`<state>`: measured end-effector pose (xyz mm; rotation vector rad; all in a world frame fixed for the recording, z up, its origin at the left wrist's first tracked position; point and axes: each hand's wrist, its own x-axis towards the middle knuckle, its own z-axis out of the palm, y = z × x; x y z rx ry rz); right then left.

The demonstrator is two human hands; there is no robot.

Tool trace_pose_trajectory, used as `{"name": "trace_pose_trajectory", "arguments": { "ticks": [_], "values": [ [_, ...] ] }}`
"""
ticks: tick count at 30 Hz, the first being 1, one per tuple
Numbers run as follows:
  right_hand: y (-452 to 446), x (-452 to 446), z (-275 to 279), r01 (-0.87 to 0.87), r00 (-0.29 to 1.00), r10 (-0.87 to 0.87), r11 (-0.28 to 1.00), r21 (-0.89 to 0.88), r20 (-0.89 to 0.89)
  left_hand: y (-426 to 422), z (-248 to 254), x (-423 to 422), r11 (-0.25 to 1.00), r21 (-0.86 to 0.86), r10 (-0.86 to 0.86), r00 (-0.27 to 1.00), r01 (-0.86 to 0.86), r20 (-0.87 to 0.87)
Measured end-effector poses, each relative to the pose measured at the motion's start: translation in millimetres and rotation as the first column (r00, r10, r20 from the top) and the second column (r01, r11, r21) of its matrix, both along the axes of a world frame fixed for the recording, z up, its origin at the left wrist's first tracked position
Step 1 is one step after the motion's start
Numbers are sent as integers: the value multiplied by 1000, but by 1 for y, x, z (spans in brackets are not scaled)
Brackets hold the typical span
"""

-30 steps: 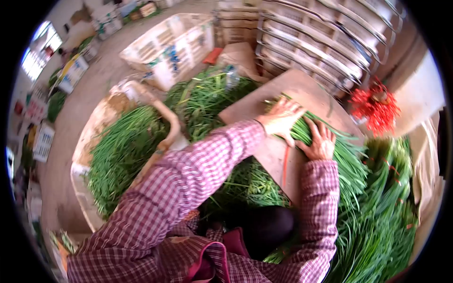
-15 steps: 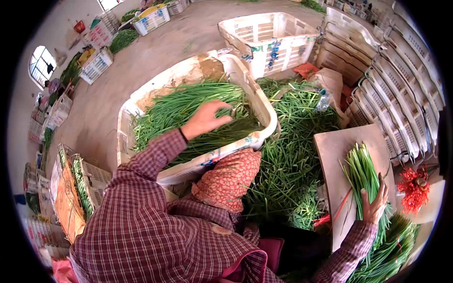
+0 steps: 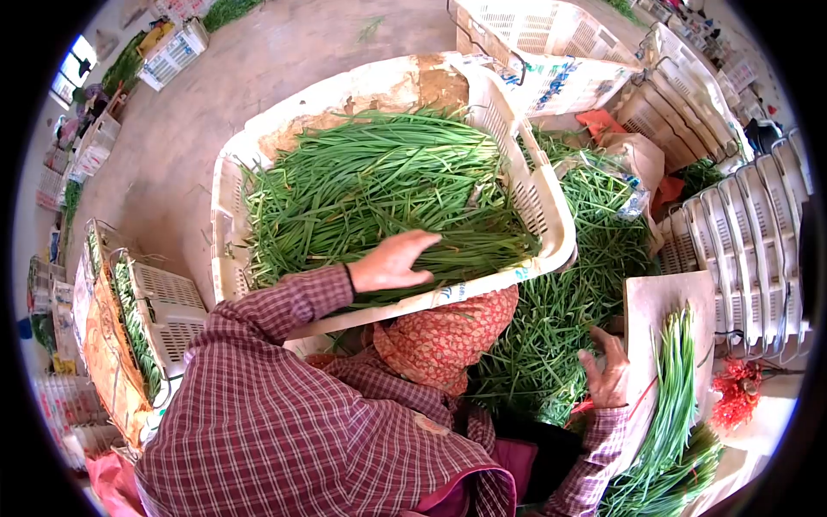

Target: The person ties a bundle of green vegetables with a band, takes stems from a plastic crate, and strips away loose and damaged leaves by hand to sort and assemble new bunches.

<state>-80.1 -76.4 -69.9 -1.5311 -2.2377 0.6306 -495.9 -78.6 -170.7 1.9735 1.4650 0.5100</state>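
Observation:
My left hand (image 3: pixel 396 261) is over the near side of a white plastic crate (image 3: pixel 564 211), its fingers apart and nothing in them. Long green chives (image 3: pixel 388 168) lie loosely piled inside that crate. Off to the right, my right hand (image 3: pixel 607 370) hovers beside the left edge of a board (image 3: pixel 646 323), fingers spread and without a hold. A chive bundle (image 3: pixel 676 370) rests lengthwise on the board. Below it sit more chives (image 3: pixel 659 482) in bunches. Between crate and board spreads a heap of loose chives (image 3: pixel 551 332).
Red ties (image 3: pixel 736 392) hang right of the board. Stacked white crates (image 3: pixel 741 241) rise behind it, and another crate (image 3: pixel 560 82) stands beyond mine. A patterned red cloth (image 3: pixel 448 336) covers my knee. At left is a crate with orange sheeting (image 3: pixel 125 370).
My right hand has come off the chive bundle and moved left to the board's edge. My left hand has moved toward the crate's near rim. The view has shifted.

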Motion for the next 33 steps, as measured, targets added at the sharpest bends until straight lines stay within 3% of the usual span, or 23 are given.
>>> {"name": "trace_pose_trajectory", "arguments": {
  "ticks": [2, 3, 4, 6, 8, 10, 12, 13, 14, 16, 18, 20, 24, 26, 28, 30, 31, 32, 33],
  "values": [
    [-2, -11, -3, -12, 1000, 12, 1000, -3, -1, 10, -13, 14, 993, 99, -73, 995, 65, 72],
    [-4, -15, -5, -2, 1000, 1, 1000, -20, -24, 21, -17, 17, 998, 34, -62, 987, 57, 145],
    [-6, -18, -6, 9, 999, -10, 999, -38, -46, 32, -20, 19, 994, 112, -14, 984, -6, 177],
    [-9, -23, -9, -1, 999, 0, 999, -38, -43, 67, -32, 22, 984, 14, 161, 929, -176, 332],
    [-12, -26, -16, 19, 997, -24, 997, -73, -76, 103, -45, 24, 957, 100, 203, 878, -271, 433],
    [-14, -28, -25, 28, 997, -35, 995, -96, -71, 130, -33, 28, 943, 20, 323, 930, -332, 173],
    [-14, -34, -32, 45, 995, -59, 988, -147, -86, 155, -56, 36, 914, 102, 379, 915, -393, 139],
    [-13, -38, -33, 43, 996, -55, 986, -159, -74, 166, -68, 40, 913, 37, 407, 914, -407, 8],
    [-13, -38, -35, 50, 996, -62, 986, -157, -70, 170, -70, 42, 915, 36, 401, 916, -401, 12],
    [-12, -36, -42, 17, 999, -27, 980, -200, -45, 178, -74, 49, 879, 66, 476, 865, -472, -160],
    [-12, -33, -48, 25, 998, -37, 977, -213, -49, 183, -77, 45, 866, 11, 494, 853, -499, -166],
    [-12, -29, -55, 28, 998, -37, 986, -163, -52, 188, -73, 35, 848, -114, 517, 855, -517, -36],
    [-9, -27, -61, 24, 998, -32, 987, -156, -48, 206, -23, 20, 858, -39, 484, 781, -512, 395],
    [-6, -28, -65, 23, 999, -29, 988, -151, -38, 213, 35, 32, 896, -221, 435, 664, -385, 609],
    [-5, -29, -68, 47, 999, -51, 988, -144, -21, 219, 73, 52, 984, -178, 173, 405, -25, 898],
    [-6, -28, -64, 58, 998, -61, 986, -159, -15, 215, 102, 80, 959, -188, 109, 339, 211, 934],
    [-8, -28, -63, 60, 998, -63, 986, -158, -11, 207, 102, 90, 964, -159, 34, 490, 215, 871],
    [-8, -27, -62, 59, 998, -61, 986, -157, -10, 199, 86, 87, 920, -152, -47, 489, 360, 871],
    [-10, -26, -60, 59, 998, -60, 984, -169, 4, 182, 68, 87, 949, -79, -147, 651, 305, 745]
  ]
}}
